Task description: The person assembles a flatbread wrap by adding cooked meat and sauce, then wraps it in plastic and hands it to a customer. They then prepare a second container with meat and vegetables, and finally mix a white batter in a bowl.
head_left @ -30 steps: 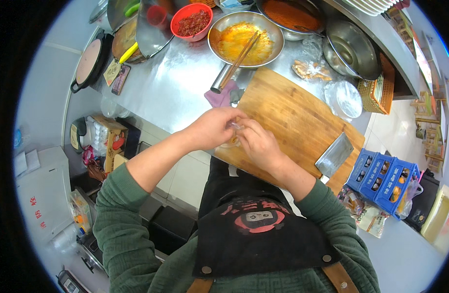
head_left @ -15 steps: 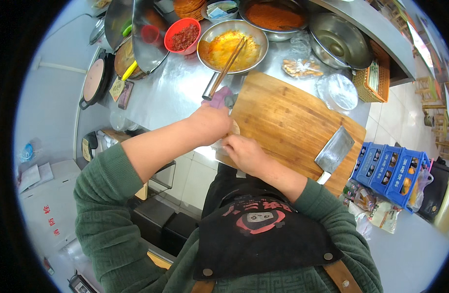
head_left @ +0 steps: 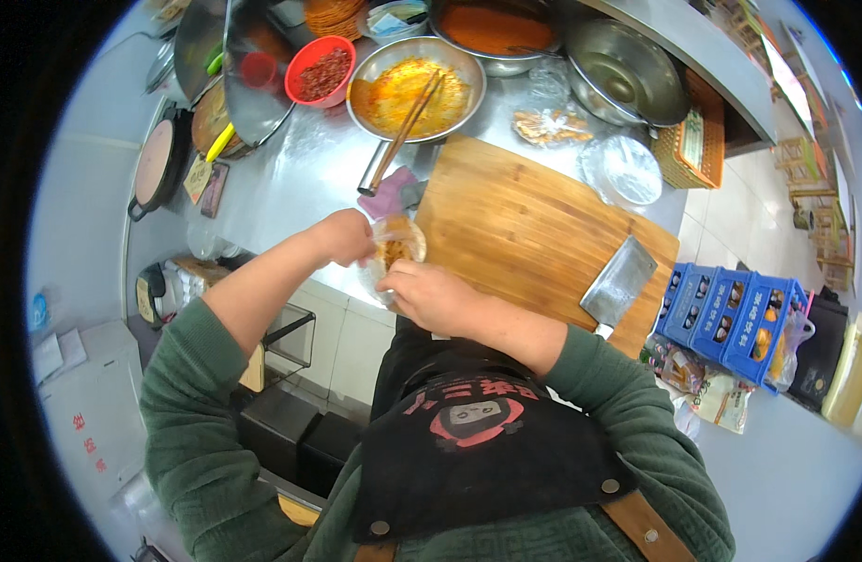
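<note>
A: And there it is, the hands have come apart! The left hand [head_left: 345, 236] has slid out leftward, and the food parcel [head_left: 394, 251] shows its brown filling between the two.

B: What does that do for the work?

A: It looks like a gain: the pale-rimmed opening faces up, so the filling is probably easier to get at.

B: And the grips?

A: The right hand [head_left: 436, 292] has its fingers bent round the parcel's near edge, apparently holding it. The left is curled and blurred at the far-left side; whether it pinches anything, one cannot tell.

B: Where exactly is the parcel?

A: By the left edge of the cutting board [head_left: 515, 225], near the table's [head_left: 272, 169] front edge, just short of the purple cloth [head_left: 387, 195]. Touching the board? Can't tell.

B: Against half a second ago?

A: Back then the left hand hid most of the parcel. The cleaver [head_left: 620, 281] hasn't left the board, and the chopsticks [head_left: 412, 120] are still across the pan [head_left: 472, 105].
</note>
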`<action>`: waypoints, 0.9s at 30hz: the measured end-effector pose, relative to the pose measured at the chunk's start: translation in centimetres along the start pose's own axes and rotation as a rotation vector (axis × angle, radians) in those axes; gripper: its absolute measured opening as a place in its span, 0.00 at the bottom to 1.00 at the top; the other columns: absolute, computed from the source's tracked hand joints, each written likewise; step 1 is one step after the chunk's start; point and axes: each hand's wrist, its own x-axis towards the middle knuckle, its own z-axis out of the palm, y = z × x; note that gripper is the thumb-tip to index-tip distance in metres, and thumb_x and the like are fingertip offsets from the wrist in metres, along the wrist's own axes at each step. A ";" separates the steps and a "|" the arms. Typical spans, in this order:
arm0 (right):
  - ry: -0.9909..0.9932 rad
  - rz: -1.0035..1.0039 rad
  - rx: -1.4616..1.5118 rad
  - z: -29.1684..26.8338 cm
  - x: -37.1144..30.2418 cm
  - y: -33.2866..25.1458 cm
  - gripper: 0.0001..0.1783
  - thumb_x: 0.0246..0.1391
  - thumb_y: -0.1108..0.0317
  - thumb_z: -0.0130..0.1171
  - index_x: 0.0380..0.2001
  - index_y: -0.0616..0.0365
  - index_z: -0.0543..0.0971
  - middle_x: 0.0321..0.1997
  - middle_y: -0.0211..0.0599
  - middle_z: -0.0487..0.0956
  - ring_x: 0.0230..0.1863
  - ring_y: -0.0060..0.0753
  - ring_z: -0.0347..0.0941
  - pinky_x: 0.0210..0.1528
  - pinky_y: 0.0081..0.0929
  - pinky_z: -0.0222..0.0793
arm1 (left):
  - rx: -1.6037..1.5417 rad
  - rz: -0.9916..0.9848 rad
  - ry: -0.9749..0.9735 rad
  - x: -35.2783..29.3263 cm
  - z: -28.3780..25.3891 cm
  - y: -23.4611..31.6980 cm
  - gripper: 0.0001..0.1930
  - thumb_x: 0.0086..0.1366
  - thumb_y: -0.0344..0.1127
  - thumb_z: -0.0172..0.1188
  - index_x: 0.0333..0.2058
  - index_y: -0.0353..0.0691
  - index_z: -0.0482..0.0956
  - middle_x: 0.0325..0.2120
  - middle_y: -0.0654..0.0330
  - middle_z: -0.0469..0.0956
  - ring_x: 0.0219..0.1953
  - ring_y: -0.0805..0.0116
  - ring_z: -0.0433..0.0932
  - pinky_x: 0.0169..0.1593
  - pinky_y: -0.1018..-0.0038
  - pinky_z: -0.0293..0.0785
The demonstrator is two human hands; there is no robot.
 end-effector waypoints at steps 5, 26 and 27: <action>-0.039 -0.136 -0.102 -0.8 1.7 1.4 0.11 0.56 0.75 0.56 0.43 0.55 0.80 0.43 0.41 0.77 0.43 0.48 0.78 0.42 0.40 0.77 | -1.420 0.005 -0.102 -1.3 4.0 -2.6 0.06 0.66 0.25 0.54 0.39 0.33 0.79 0.30 0.56 0.82 0.23 0.75 0.72 0.30 0.77 0.70; -0.213 0.640 0.707 0.5 6.3 10.0 0.10 0.64 0.66 0.56 0.43 0.61 0.78 0.25 0.34 0.79 0.22 0.24 0.74 0.23 0.24 0.67 | -0.368 0.253 0.739 -0.9 9.6 -0.6 0.06 0.64 0.29 0.59 0.36 0.34 0.81 0.24 0.52 0.78 0.29 0.54 0.78 0.35 0.66 0.73; -0.174 0.591 0.732 0.4 5.8 9.5 0.11 0.63 0.65 0.57 0.44 0.61 0.78 0.26 0.35 0.79 0.24 0.24 0.75 0.25 0.25 0.69 | -0.435 0.209 0.603 -0.6 9.2 -0.9 0.06 0.64 0.30 0.58 0.35 0.34 0.81 0.23 0.54 0.78 0.28 0.57 0.78 0.34 0.68 0.72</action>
